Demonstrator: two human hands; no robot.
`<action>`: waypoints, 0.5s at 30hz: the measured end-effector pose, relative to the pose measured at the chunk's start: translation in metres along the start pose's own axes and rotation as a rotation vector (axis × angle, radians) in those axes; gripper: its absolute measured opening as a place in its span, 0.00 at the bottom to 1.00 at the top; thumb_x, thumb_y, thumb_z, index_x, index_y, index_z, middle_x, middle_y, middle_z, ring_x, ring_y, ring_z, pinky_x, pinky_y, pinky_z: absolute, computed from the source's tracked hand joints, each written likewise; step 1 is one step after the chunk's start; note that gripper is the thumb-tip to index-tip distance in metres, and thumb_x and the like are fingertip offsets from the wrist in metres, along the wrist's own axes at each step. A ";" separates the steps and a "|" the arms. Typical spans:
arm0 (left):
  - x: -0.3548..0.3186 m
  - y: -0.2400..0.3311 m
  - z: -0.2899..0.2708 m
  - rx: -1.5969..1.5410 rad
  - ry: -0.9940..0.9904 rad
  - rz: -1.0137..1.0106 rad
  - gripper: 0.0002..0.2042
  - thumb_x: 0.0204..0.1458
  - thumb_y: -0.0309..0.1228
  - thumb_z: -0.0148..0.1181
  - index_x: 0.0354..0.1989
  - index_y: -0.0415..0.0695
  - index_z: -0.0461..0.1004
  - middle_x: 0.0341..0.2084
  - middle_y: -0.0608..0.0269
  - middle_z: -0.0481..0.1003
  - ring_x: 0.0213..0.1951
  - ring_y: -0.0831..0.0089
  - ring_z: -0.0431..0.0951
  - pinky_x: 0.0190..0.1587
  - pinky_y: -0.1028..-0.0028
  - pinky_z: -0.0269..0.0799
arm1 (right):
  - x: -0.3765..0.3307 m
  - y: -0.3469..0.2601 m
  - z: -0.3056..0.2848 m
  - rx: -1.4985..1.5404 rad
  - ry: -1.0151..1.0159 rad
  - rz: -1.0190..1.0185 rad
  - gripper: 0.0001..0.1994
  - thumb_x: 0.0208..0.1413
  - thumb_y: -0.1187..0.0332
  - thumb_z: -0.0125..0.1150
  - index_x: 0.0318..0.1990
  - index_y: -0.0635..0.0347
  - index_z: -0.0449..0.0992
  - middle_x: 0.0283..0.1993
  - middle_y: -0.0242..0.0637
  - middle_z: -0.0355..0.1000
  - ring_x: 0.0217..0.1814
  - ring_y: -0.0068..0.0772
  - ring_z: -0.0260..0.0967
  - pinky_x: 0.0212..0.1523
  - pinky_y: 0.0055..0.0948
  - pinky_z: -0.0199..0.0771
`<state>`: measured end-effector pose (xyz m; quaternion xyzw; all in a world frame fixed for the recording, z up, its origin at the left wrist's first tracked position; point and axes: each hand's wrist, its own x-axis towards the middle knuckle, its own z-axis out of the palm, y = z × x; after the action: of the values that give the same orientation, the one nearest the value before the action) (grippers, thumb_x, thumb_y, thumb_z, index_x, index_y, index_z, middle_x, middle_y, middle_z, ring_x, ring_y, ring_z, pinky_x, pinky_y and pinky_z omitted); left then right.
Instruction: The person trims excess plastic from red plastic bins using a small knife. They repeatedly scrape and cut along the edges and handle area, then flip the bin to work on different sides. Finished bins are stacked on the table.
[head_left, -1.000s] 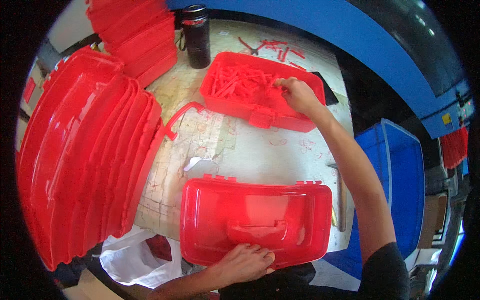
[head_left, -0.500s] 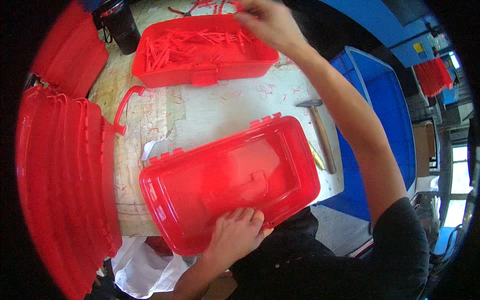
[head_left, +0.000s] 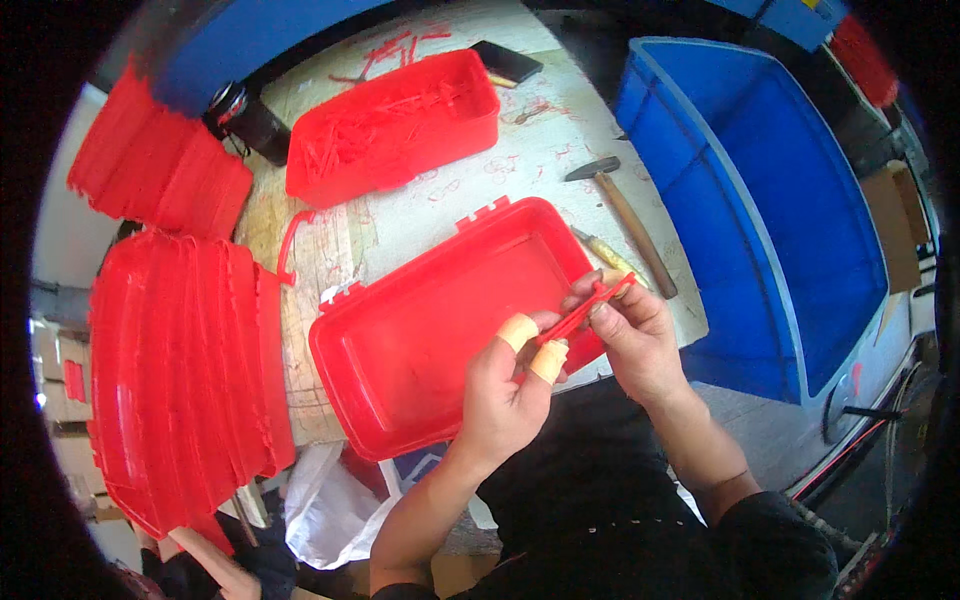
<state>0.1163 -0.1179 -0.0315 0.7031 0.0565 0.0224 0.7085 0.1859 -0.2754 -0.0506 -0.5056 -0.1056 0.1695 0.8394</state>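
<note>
My left hand (head_left: 505, 400), with yellow tape round its thumb and a finger, pinches one end of a thin red plastic strip (head_left: 575, 320). My right hand (head_left: 640, 335) grips the strip's other end, which points up and to the right. Both hands are over the near right edge of a shallow red plastic box half (head_left: 420, 370), which has hinge lugs along its far edge and lies slanted on the table. Farther back stands a deeper red box (head_left: 350, 190) with many loose red strips (head_left: 400, 110) in it.
At the right lie a hammer (head_left: 635, 220) and a yellow-handled knife (head_left: 605, 252), beside a large blue crate (head_left: 740, 170). Stacked red shells (head_left: 190, 370) and a red handle (head_left: 290, 245) are at the left. Another person's arm (head_left: 215, 565) shows at lower left.
My right hand has come back from the far red box to the near one, and a red strip is now held. My left hand has risen off the near edge. The view has shifted.
</note>
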 end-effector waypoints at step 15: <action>0.217 -0.010 -0.009 1.434 -0.930 0.446 0.15 0.47 0.40 0.69 0.39 0.44 0.80 0.37 0.48 0.80 0.45 0.47 0.79 0.48 0.52 0.74 | -0.098 -0.031 -0.117 -0.380 0.354 0.180 0.04 0.69 0.68 0.50 0.48 0.52 0.67 0.25 0.24 0.63 0.23 0.13 0.55 0.19 0.19 0.52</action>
<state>0.3299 -0.0855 -0.0524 0.9108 -0.3757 -0.1689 0.0273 0.1419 -0.4219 -0.0781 -0.6830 0.0581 0.1298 0.7164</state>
